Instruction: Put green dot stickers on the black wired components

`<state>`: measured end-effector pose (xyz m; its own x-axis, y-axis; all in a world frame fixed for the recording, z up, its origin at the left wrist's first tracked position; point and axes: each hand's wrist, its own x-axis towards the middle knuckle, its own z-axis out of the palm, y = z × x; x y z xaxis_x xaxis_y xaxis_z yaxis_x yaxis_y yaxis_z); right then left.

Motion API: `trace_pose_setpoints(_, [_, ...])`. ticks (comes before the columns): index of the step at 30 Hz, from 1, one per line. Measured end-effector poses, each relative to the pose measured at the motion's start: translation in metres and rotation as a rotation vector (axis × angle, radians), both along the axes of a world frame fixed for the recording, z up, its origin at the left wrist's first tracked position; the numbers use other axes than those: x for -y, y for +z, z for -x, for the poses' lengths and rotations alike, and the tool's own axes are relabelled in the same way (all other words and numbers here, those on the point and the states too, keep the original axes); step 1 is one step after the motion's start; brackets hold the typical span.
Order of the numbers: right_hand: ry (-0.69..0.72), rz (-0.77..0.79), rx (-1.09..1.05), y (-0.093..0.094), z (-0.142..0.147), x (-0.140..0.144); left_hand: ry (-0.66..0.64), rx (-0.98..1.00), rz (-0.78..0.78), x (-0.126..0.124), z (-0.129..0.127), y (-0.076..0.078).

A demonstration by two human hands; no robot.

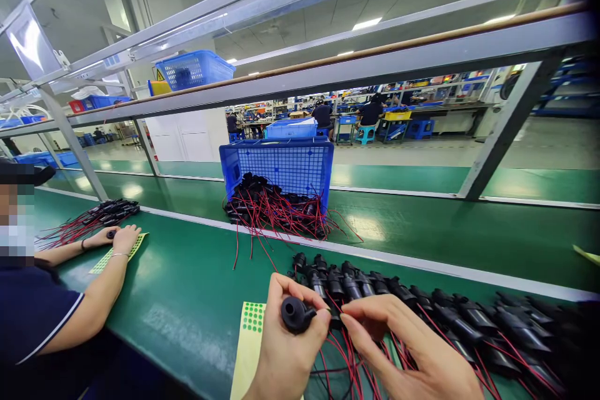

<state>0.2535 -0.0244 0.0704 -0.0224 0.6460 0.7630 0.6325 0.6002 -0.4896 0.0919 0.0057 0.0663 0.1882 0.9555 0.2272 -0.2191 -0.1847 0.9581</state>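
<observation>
My left hand (290, 344) is closed around a small black pump (294, 315), its round open end facing me. Just to the right, my right hand (407, 344) has its thumb and forefinger tips brought together close to the pump's side spout. Whether anything is pinched there is too small to make out. Partly under my left wrist lies a yellow sheet of round green stickers (254, 317). Beyond and beside my right hand, several black pumps (462, 315) lie in a row, their red and black wires (349, 362) trailing toward me.
A blue crate (276, 153) tipped on its side holds a heap of pumps, wires spilling over the green table (187, 300). At left, a co-worker's hands (119, 239) hold a black part above another sticker sheet (100, 262), near a pump pile (110, 211). A shelf rail (300, 78) crosses overhead.
</observation>
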Motion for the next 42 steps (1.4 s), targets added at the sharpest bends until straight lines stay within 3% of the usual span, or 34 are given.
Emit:
trace_pose_setpoints(8, [0.041, 0.099, -0.102, 0.003, 0.012, 0.002, 0.004, 0.106, -0.072, 0.003, -0.004, -0.014])
trace_pose_setpoints(13, [0.023, 0.141, -0.077, 0.009, 0.003, 0.003, -0.026, -0.015, -0.101, 0.003, 0.002, -0.004])
trace_pose_setpoints(17, [0.136, 0.311, -0.043, 0.019, -0.002, 0.006, -0.047, -0.106, -0.062, 0.002, 0.001, 0.002])
trace_pose_setpoints(22, [0.207, 0.488, -0.016, 0.021, 0.005, 0.008, 0.005, -0.086, -0.006, 0.001, -0.009, -0.007])
trace_pose_setpoints(42, [0.109, 0.286, 0.07, 0.014, 0.013, 0.01, 0.06, -0.187, -0.02, 0.007, -0.016, -0.013])
